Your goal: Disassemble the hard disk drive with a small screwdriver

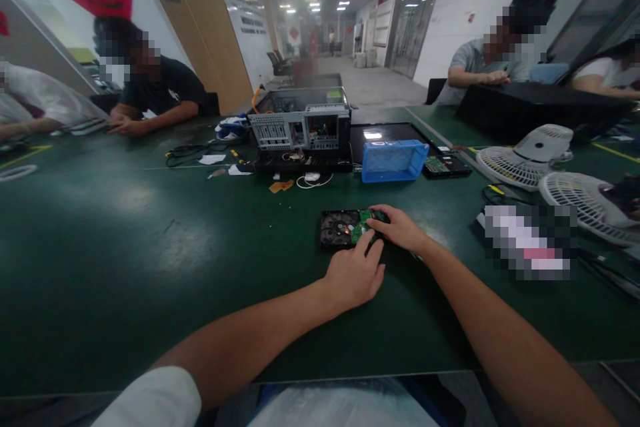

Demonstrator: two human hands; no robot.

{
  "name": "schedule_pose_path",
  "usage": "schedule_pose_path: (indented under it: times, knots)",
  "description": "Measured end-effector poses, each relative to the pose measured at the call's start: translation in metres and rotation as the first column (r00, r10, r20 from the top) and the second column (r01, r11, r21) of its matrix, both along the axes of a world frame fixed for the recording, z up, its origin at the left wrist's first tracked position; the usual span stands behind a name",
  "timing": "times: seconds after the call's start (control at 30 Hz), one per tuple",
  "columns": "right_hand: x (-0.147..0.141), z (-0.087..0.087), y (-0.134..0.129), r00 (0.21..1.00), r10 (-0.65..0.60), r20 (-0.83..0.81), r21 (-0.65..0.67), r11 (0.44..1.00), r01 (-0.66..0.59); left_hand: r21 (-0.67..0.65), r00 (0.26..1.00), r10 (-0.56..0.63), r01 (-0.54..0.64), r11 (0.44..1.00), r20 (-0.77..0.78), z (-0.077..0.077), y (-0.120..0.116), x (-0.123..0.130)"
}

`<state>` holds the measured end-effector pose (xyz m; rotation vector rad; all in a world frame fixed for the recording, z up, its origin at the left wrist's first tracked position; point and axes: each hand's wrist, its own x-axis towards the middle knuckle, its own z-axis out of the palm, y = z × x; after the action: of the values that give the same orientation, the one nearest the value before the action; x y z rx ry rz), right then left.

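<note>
A hard disk drive [343,228] lies on the green tabletop in front of me, its dark metal underside and green circuit board facing up. My right hand [400,229] grips its right end, with the thumb on the board side and the fingers around the far edge. Something dark shows between that thumb and the fingers; I cannot make out whether it is part of the drive. My left hand [356,273] reaches in from the near side. Its fingers are apart, with the index fingertip at the circuit board near the right thumb.
Beyond the drive stand an opened computer case [300,130] and a blue plastic bin [395,161]. Another circuit-board device [447,165] lies right of the bin. White fan parts [523,157] and cables [193,155] occupy the sides. Several people sit around the table.
</note>
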<state>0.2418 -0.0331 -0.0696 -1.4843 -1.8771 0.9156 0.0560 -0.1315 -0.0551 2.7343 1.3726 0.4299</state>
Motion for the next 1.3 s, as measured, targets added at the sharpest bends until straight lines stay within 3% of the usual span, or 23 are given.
schedule_pose_path:
  times: [0.27,0.97,1.3]
  knots:
    - [0.0009,-0.0026,0.0017,1.0,-0.016,0.025,0.049,0.999,0.014,-0.02,0.994,0.05,-0.052,0.998,-0.094,-0.0029,0.0006,0.0045]
    - [0.0006,-0.0036,0.0016,1.0,-0.018,-0.004,-0.063,0.998,0.018,-0.074,0.989,0.038,-0.05,0.996,-0.145,0.0034,0.0011,0.0062]
    - [-0.0005,0.0012,-0.0016,1.0,-0.022,-0.015,-0.08,0.997,0.02,-0.026,0.978,0.127,-0.133,0.991,-0.165,0.0012,-0.0025,0.0069]
